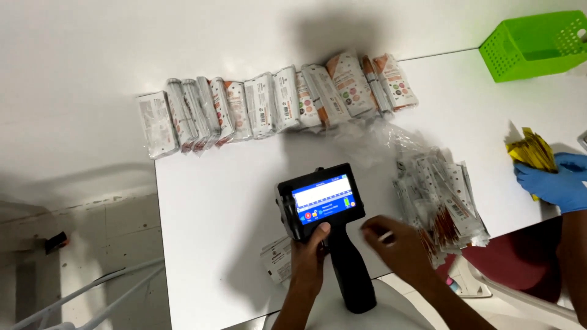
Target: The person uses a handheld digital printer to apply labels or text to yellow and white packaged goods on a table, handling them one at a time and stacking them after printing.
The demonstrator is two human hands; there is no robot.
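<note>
My left hand [309, 250] grips the black scanner [327, 226] tight. Beside it, my right hand [394, 244] pinches something small and white, too blurry to tell.

Both bare forearms are being extended up from the lower edge of the view, side by side and angled slightly toward each other. The left hand [309, 253] is being kept closed in a grip, its fingers curled and its thumb raised at the top, with the wrist held straight. The right hand [394, 244] is being held just beside it, palm down and blurred, its fingers bent loosely and pointed leftward; whether anything is being pinched between them cannot be told.
</note>
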